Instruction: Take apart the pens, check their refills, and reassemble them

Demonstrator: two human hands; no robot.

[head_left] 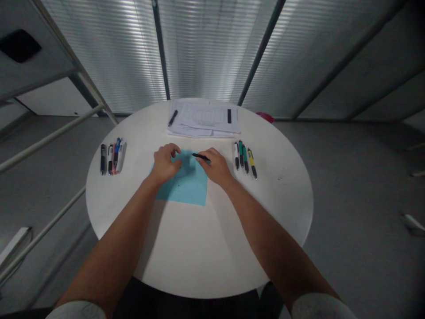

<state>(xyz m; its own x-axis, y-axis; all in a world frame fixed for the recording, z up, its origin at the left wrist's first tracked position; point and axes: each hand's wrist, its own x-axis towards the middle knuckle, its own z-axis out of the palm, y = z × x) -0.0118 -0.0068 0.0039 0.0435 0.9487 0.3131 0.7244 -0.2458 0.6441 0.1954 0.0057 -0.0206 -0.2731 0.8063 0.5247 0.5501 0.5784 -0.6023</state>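
A light blue sheet of paper (186,184) lies on the round white table (272,208) in front of me. My left hand (165,163) rests on the sheet's upper left part with its fingers curled; I cannot make out anything in them. My right hand (215,166) is closed on a black pen (200,156) whose tip points left over the top of the sheet.
Several pens (112,158) lie in a row at the left, several more pens (245,158) at the right. A stack of white papers (204,118) with a black pen (172,118) on it sits at the far edge. A metal frame (53,133) stands left.
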